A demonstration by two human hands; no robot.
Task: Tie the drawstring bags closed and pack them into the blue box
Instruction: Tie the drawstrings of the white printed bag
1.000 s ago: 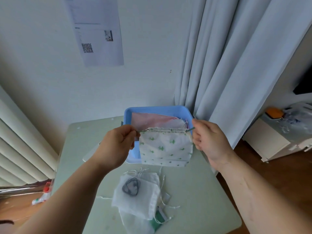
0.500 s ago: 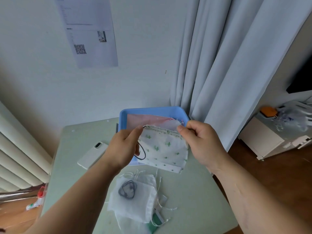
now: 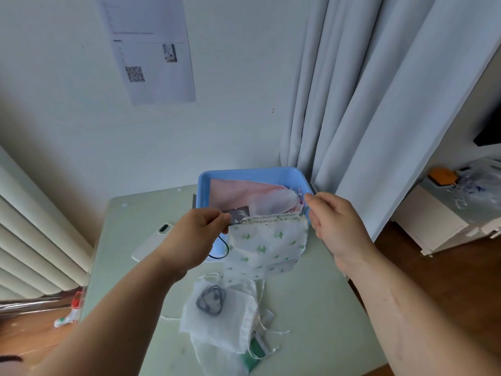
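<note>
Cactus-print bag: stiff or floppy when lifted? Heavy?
Probably floppy: the cactus-print bag sags and folds below its top corners, which the left hand and right hand pinch. Likely light: thin cloth hangs flat, no bulge. Unlikely to roll.

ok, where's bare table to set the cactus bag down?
Widest bare table is right of the white bag pile, out to the right edge. A smaller patch lies beyond the phone, left of the blue box. Crowded: near centre under the pile, and the box, already holding pink fabric. The left hand and right hand pinch the cactus bag's drawstring.
</note>
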